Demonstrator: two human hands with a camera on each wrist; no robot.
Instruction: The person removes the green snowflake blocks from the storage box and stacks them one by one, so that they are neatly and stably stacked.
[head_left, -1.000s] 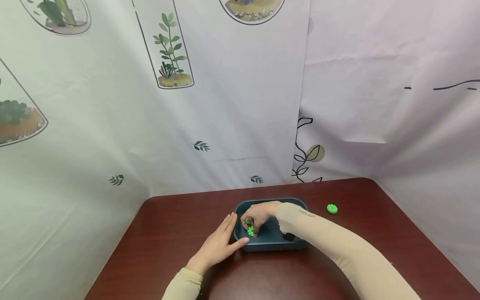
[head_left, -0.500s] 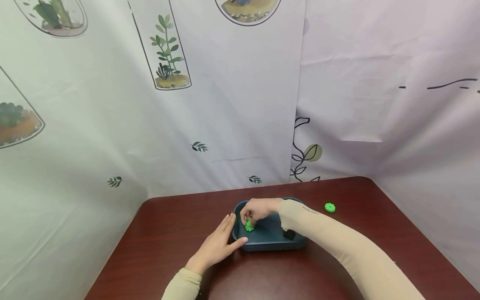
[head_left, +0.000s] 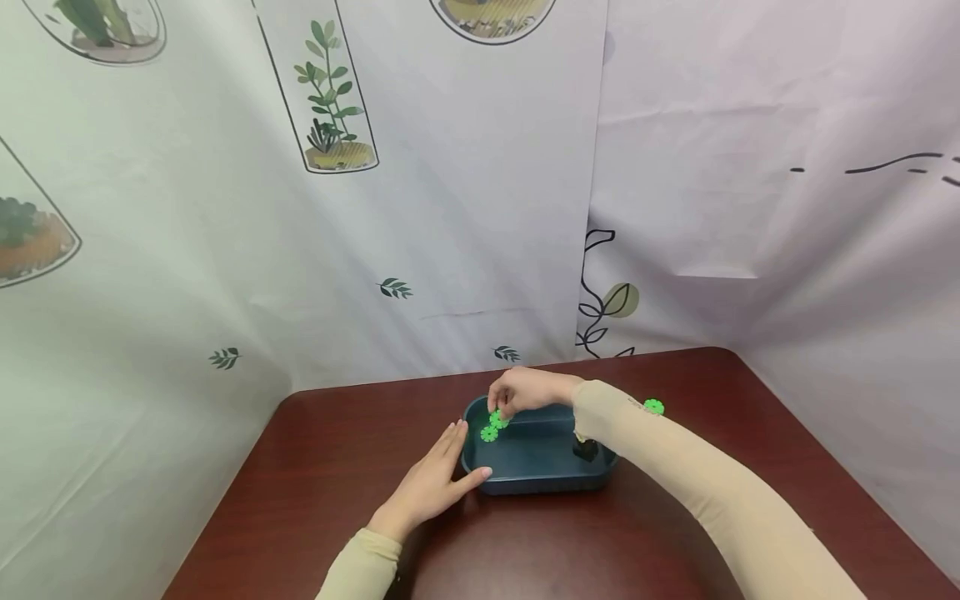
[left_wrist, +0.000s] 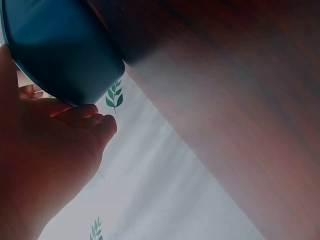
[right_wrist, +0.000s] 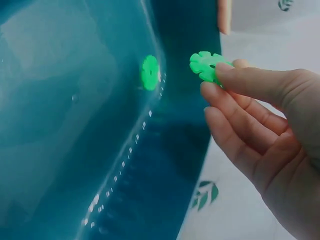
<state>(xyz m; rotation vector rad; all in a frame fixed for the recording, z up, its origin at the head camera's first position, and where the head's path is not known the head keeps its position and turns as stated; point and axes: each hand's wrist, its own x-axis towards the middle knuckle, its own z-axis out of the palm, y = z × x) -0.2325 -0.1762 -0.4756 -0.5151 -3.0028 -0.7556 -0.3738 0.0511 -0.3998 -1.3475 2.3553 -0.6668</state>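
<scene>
In the head view a dark teal plastic basin sits on the table. My right hand is over its far left part, pinching a bright green snowflake building disc between thumb and fingertips. A second green snowflake disc lies inside the basin, by the edge of its floor. My left hand rests against the basin's left end, fingers straight along the outside and thumb at the near rim. In the left wrist view those fingertips are beside the basin wall.
Another green snowflake disc lies on the dark red-brown table right of the basin, partly behind the right sleeve. Under the right wrist shows a small black object. A white cloth with plant prints hangs behind the table.
My right hand has risen up and away from the basin floor with a green snowflake disc, leaving another behind in the basin. My left hand keeps its place at the basin's left end.
</scene>
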